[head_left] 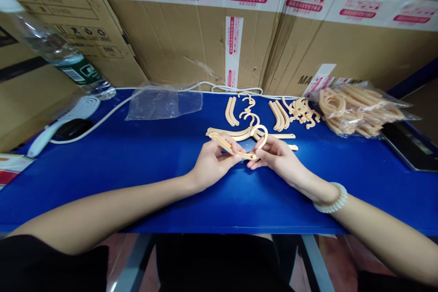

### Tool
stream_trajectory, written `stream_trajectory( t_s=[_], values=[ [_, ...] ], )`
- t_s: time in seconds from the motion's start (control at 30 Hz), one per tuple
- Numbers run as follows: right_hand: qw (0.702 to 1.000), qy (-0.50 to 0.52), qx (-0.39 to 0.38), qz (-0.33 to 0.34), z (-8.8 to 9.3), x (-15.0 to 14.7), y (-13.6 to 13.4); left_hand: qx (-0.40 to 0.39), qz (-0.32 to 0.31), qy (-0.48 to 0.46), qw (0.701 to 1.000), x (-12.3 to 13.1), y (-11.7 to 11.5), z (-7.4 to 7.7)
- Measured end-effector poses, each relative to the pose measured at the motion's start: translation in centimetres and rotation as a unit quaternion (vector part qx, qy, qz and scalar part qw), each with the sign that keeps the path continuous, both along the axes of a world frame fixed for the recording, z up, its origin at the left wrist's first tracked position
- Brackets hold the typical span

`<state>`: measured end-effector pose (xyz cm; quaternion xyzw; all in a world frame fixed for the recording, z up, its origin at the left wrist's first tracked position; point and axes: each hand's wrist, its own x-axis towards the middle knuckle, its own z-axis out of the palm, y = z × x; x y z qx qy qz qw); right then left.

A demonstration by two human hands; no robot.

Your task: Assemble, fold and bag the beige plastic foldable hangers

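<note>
1. Left hand [214,164]: grip closed on a beige arm piece [221,142], left of and nearer than the filled bag [356,107].
2. Right hand [280,157]: grip pinching a beige hook [266,135] at the arm piece's end; exact contact hidden by fingertips.
3. Handling, by judgement: best steadied close to the joint, hook's base square, pressure light; thin pieces may flex.
4. Filled bag: transparent, beige pieces inside.
5. Flat bag [160,102]: left of filled bag; no contents visible.
6. Bottle [68,54]: far left of filled bag; apparently clear liquid.

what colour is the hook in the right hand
The hook is pale beige, shown in the head view.
</note>
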<state>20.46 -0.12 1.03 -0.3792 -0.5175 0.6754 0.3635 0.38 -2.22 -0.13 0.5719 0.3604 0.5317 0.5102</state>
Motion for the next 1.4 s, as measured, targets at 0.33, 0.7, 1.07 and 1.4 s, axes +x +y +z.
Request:
stream_trajectory(
  t_s=[0.33, 0.7, 1.07, 1.4],
  values=[
    [0.993, -0.047, 0.095, -0.05, 0.4, -0.1, -0.1, -0.017, 0.059, -0.005, 0.998, -0.3, 0.7, -0.3],
    [0.986, -0.082, 0.141, -0.008, 1.2, -0.2, 0.2, -0.078, -0.033, -0.015, 0.996, 0.4, 0.7, -0.4],
    [0.63, -0.542, 0.555, -0.035, 1.9, 7.8, 7.8, -0.157, -0.006, -0.109, 0.982, 0.4, 0.8, 1.0],
    [0.728, -0.397, 0.54, -0.144, 1.9, 6.1, 7.1, -0.171, -0.012, -0.138, 0.975, 0.3, 1.0, 0.8]
  ],
)
